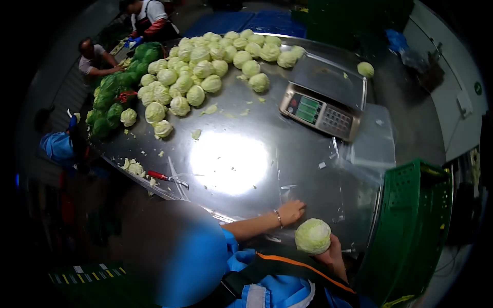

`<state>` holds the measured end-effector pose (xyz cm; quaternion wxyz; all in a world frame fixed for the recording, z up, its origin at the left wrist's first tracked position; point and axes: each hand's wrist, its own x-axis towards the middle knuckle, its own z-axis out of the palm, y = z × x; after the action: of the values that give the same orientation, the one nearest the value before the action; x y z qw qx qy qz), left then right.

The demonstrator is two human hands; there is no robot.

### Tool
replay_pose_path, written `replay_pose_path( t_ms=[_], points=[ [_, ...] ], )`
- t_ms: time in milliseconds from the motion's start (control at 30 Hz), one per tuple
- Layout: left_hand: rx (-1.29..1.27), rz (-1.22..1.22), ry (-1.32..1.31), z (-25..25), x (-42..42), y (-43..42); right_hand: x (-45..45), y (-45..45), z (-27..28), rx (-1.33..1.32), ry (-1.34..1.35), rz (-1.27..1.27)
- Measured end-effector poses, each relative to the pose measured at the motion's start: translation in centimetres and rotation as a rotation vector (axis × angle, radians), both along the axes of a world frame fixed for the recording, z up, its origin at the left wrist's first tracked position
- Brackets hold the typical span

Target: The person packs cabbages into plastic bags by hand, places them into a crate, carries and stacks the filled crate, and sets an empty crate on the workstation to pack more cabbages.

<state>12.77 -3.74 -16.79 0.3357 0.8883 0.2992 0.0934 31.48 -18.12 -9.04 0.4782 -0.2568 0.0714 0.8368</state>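
Note:
My right hand [335, 253] grips a pale green cabbage [313, 236] from its right and lower side, at the near edge of the metal table [236, 118]. Just up and left of that cabbage is my left hand [291, 211], with a bracelet on its wrist. Its fingers are curled closed over the tabletop, and whatever may be in them is hidden. Bits of clear plastic film [288, 193] lie close to it. A red-handled knife [167, 178] with a curved blade rests farther left, near trimmed leaves [134, 168].
Many cabbages [195, 61] are heaped at the back left, beside green net sacks [115, 92]. A weighing scale [321, 110] stands back right, with plastic bags [372, 136] beside it. A green crate [405, 226] adjoins the right edge. Co-workers [149, 18] are beyond the left side.

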Motion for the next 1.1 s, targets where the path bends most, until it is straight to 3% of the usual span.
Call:
replay_pose_path(
  t_ms=[100, 200, 233, 333, 467, 500, 533, 600, 667, 800, 833, 967, 1067, 1100],
  points=[
    [0.118, -0.098, -0.222, 3.6, -2.1, -0.3, -1.7, 1.6, 2.4, -0.182, -0.014, 0.023],
    [0.062, 0.065, -0.391, 4.9, -3.8, -2.6, -3.5, 2.1, 2.6, -0.217, -0.164, -0.027],
    [-0.003, 0.162, -0.37, 3.6, -3.9, -3.2, -3.5, 2.0, 1.0, -0.344, -0.195, -0.023],
    [-0.073, 0.273, -0.19, 0.2, -5.2, -1.3, -5.4, 3.3, -1.5, -0.173, -0.611, 0.119],
    [0.086, 0.019, -0.165, 4.9, -6.4, -0.5, -6.0, 6.3, 2.6, -0.179, -0.432, 0.1],
    [0.043, -0.011, -0.194, 5.3, -6.0, -1.7, -5.3, 6.0, 1.0, -0.234, -0.493, 0.099],
    [0.028, -0.031, -0.227, 5.6, -5.4, -1.9, -5.5, 6.1, 1.5, -0.283, -0.742, 0.11],
    [0.038, 0.016, -0.304, 5.4, -3.9, -1.2, -3.2, 5.3, 0.7, -0.245, -0.734, 0.118],
    [0.046, 0.141, -0.375, 3.8, -2.9, -1.3, -0.8, 3.4, -1.5, -0.211, -0.517, 0.025],
    [0.178, 0.126, -0.155, 0.5, -1.4, 0.4, 1.2, -0.6, 1.1, -0.032, -0.201, -0.151],
    [0.205, 0.091, -0.132, -0.5, -1.5, 0.9, 1.7, -1.7, 1.6, 0.053, 0.004, -0.204],
    [0.199, -0.011, -0.137, -1.9, -1.5, 1.0, 2.3, -3.4, 0.2, 0.022, -0.096, -0.243],
    [0.274, 0.033, 0.007, 1.4, -0.2, 0.3, 0.8, -1.9, -0.5, -0.058, -0.267, -0.193],
    [0.253, 0.027, 0.019, 0.5, 0.1, 0.6, 0.8, -2.1, -1.2, -0.004, -0.058, -0.238]
  ],
)
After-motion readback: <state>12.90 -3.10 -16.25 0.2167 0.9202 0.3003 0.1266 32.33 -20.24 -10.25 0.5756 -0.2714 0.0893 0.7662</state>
